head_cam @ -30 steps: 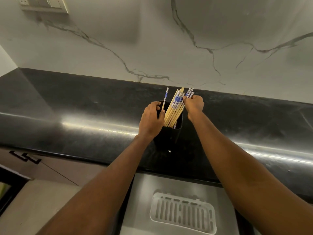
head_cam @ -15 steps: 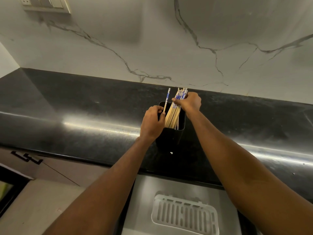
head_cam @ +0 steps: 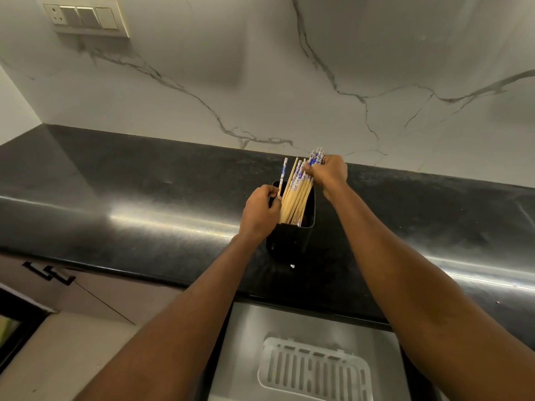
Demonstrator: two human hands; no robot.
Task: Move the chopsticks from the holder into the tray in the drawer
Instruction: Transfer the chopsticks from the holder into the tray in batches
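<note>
At the black holder (head_cam: 289, 241), L hand (head_cam: 260, 211) grips rim, R hand (head_cam: 328, 172) clutches chopsticks (head_cam: 298, 195); prob. pull-out step, next lift clear toward tray (head_cam: 314, 341).

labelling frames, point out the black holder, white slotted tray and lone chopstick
black plastic holder (head_cam: 289, 241), head view, front wall
white slotted plastic tray (head_cam: 318, 374), head view, slotted base
lone blue-patterned chopstick (head_cam: 284, 170), head view, patterned top

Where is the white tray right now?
In the head view, the white tray lies bottom centre in the open drawer, below the black holder on the counter.
</note>
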